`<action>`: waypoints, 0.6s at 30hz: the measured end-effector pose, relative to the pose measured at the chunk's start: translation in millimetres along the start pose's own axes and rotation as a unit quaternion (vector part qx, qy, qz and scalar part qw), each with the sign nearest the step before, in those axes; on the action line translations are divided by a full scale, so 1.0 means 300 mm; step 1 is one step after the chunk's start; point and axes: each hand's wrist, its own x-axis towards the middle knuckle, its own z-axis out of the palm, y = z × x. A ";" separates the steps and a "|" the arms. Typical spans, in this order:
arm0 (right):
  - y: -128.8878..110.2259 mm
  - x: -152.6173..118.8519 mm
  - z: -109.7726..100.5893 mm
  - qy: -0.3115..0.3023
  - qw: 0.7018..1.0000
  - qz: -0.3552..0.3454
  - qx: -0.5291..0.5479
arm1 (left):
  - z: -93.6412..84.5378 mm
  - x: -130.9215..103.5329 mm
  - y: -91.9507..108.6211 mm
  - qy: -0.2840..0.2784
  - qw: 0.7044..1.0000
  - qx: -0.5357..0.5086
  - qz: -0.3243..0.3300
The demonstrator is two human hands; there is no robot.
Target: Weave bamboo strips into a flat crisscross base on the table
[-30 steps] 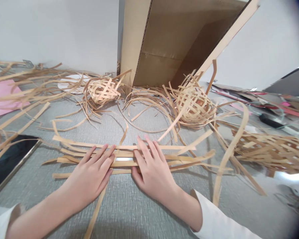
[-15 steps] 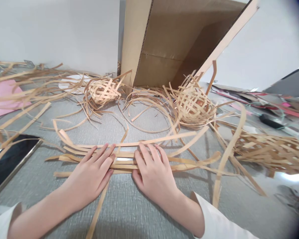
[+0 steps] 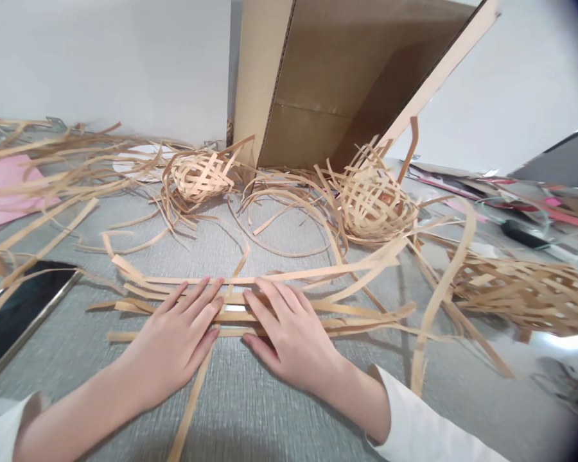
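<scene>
Several flat tan strips (image 3: 356,309) run side by side, left to right, across the grey table. My left hand (image 3: 176,337) lies flat over their left part, fingers stretched out and pressing on them. Over the strips to the right of it rests my right hand (image 3: 293,333), its fingers spread and its thumb apart, near the lowest strip. Between the hands a short stretch of the strips shows. One more strip (image 3: 192,404) passes crosswise, coming out from under the row beside my left hand toward the table's near side.
Behind stand a woven piece (image 3: 202,176), a second woven piece (image 3: 378,205) and a cardboard box (image 3: 318,128). A long woven piece (image 3: 530,292) lies at right. At left are a dark tablet (image 3: 24,314), pink paper (image 3: 9,186) and loose strips.
My right hand has moved a little left, toward my left hand, and its thumb is farther from the fingers. The strips' right ends have shifted slightly. My left hand has stayed in place.
</scene>
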 end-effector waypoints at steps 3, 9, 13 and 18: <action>-0.004 -0.001 -0.001 0.009 1.000 -0.023 -0.019 | 0.000 -0.001 -0.001 -0.002 1.000 -0.001 -0.007; -0.015 -0.004 0.006 0.016 0.998 -0.036 -0.049 | 0.001 0.003 0.000 -0.001 1.000 0.027 0.011; -0.018 -0.002 0.007 0.001 0.998 -0.036 -0.046 | 0.004 0.003 0.001 0.008 1.000 0.026 0.007; -0.020 -0.004 0.008 0.006 0.998 -0.042 -0.055 | 0.005 0.003 0.001 0.013 1.000 0.022 0.009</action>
